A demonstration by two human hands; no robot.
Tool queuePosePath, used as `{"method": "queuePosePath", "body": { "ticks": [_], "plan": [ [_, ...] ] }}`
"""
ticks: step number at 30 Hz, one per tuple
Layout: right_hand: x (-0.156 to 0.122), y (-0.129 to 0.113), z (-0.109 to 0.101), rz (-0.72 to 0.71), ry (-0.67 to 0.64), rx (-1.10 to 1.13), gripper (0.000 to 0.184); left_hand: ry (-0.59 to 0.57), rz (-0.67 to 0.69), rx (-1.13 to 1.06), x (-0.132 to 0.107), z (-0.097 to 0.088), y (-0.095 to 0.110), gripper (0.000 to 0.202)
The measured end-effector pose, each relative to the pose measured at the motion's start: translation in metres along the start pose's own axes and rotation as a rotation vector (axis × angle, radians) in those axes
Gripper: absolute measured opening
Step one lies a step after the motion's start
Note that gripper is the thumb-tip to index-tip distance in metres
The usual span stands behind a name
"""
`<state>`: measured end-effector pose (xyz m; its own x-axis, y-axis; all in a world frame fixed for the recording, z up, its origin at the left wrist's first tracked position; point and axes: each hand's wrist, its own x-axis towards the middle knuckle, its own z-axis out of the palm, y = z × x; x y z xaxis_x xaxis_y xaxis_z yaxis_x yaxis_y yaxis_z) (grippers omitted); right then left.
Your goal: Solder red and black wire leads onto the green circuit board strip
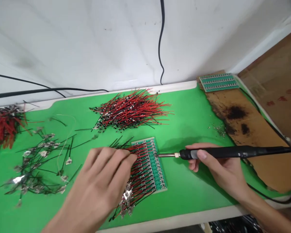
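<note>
Both hands work over a small green circuit board lying on a green work mat. The left hand is open and not clenched, its fingers spread and pressing down on the red wires fanned across the board's left side. The right hand grasps a black soldering iron much like a pen, thumb on top. The iron's metal tip points left and ends at the board's right edge, though it is hard to tell whether it touches.

Silver metal terminals on the wires bunch together just below the board, near the left hand. Short black wire ends poke out past its upper left corner.

Beyond the board, toward the wall, lies a large heap of loose red and black wires. To the left of the board is a looser tangle of black wires with silver terminals, and farther left, at the mat's edge, a dense bundle of red and black wires. To the right of the board, past the iron, a scorched brown pad has a panel of green circuit boards at its far end.
</note>
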<state>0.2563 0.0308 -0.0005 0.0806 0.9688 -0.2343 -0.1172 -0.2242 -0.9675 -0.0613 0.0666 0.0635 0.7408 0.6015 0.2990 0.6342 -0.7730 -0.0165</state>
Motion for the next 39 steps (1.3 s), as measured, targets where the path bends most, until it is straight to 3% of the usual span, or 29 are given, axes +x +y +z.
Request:
{"method": "queuePosePath", "body": {
  "ticks": [7,12,18,23,39],
  "plan": [
    [0.007,0.001,-0.001,-0.034,-0.046,0.016,0.025,-0.023,0.022,-0.153,0.007,0.026,-0.004,0.022],
    [0.006,-0.001,-0.001,-0.025,-0.037,0.015,0.027,0.010,0.000,-0.185,0.000,0.029,-0.008,0.019],
    [0.004,0.000,-0.002,-0.021,-0.017,-0.014,0.025,0.089,0.025,-0.049,-0.003,0.032,-0.005,0.016],
    [0.004,0.003,-0.004,-0.076,-0.049,0.015,0.021,0.135,-0.003,-0.108,-0.005,0.031,0.002,0.019],
    [0.005,-0.005,-0.001,-0.098,-0.049,-0.035,0.016,0.115,0.043,-0.104,-0.012,0.035,0.006,0.021]
  ]
}}
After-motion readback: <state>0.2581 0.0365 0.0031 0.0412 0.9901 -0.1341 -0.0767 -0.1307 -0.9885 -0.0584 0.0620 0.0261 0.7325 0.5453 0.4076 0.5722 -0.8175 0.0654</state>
